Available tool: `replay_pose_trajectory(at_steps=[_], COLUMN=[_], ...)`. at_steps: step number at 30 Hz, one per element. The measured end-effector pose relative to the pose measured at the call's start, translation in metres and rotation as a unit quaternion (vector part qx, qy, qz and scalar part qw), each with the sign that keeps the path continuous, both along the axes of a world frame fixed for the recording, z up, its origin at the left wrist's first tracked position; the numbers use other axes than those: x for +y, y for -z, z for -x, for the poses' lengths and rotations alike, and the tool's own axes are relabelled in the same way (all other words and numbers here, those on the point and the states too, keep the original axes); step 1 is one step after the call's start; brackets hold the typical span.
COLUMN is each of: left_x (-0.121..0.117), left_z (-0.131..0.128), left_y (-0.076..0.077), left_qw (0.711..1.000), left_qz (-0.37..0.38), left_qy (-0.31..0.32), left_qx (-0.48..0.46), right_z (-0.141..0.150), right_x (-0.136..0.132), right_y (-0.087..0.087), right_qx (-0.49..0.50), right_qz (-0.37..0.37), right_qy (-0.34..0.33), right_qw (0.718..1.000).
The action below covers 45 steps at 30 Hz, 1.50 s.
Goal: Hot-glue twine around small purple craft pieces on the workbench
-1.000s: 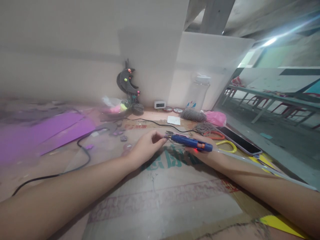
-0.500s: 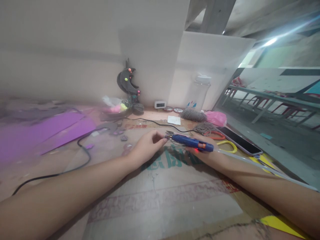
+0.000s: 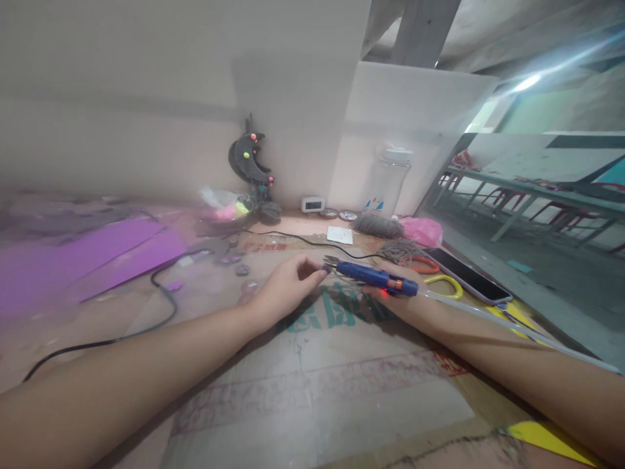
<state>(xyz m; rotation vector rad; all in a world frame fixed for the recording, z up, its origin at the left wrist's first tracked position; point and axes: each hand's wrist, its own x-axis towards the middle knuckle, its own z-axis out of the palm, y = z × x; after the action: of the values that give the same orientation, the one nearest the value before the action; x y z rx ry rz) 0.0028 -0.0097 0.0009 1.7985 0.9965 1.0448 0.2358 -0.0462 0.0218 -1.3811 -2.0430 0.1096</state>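
My right hand is closed around a blue glue gun, its red light lit and a long clear glue stick running out of its back end. The gun's nozzle points left, at the fingertips of my left hand. Those fingers pinch a small dark piece right by the nozzle; its kind is too small to make out. Both hands are over the cardboard with printed lettering.
A black cord crosses the table. Purple sheets lie left. Behind stand a dark moon-shaped ornament, a small white clock and a clear bottle. Grey yarn, scissors and a phone lie right.
Almost nothing differs. The glue gun and both hands hold nearly the same position, with the left fingertips still at the nozzle.
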Motion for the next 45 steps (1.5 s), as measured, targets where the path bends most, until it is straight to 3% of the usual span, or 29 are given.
replay_pose_trajectory(at_steps=[45], left_x=[0.0024], left_z=[0.0001], left_y=[-0.0012], left_qw=[0.998], left_qz=[0.045], left_qy=[0.004], left_qx=[-0.053], right_z=[-0.0030], right_x=[0.0036], right_y=[0.0026], right_qx=[-0.020], right_qz=[-0.010], right_qy=[-0.023], right_qw=[0.999])
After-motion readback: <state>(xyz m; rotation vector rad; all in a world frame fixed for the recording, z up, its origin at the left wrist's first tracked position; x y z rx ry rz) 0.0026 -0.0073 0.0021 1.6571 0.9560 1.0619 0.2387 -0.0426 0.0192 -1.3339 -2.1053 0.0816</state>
